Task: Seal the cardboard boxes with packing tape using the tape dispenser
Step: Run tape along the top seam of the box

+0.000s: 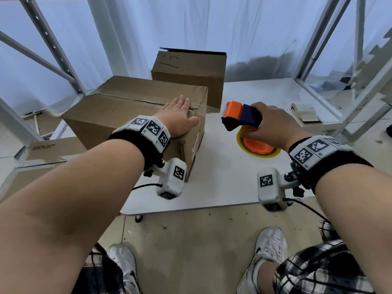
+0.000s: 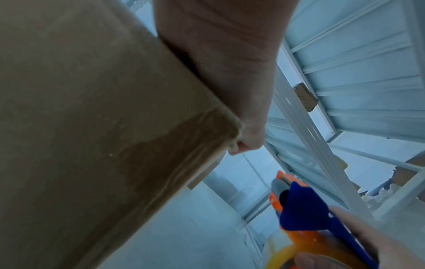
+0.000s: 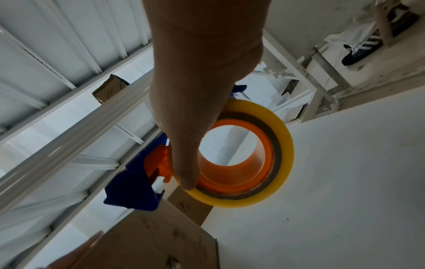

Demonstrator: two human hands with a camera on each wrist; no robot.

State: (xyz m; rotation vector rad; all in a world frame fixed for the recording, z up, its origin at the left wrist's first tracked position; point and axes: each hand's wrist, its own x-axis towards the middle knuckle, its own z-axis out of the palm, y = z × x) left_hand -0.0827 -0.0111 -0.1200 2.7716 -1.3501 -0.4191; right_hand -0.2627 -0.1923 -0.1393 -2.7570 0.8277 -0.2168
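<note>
head: left hand (image 1: 177,117) flat, fingers straight, on near box (image 1: 135,115) on desk (image 1: 229,177); right hand (image 1: 273,126) grips tape dispenser (image 1: 241,115) just right of it | left wrist: tape (image 2: 174,145) over box edge | right wrist: fingers wrap tape roll (image 3: 264,154)

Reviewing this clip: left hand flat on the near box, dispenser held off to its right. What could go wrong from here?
1. The tape dispenser in the right hand has a toothed blade facing the left hand; a quick pass could nick fingers.
2. The near box overhangs the table edge; pressing may tip it.
3. Its seam tape looks wrinkled, so new tape may bond poorly.
</note>
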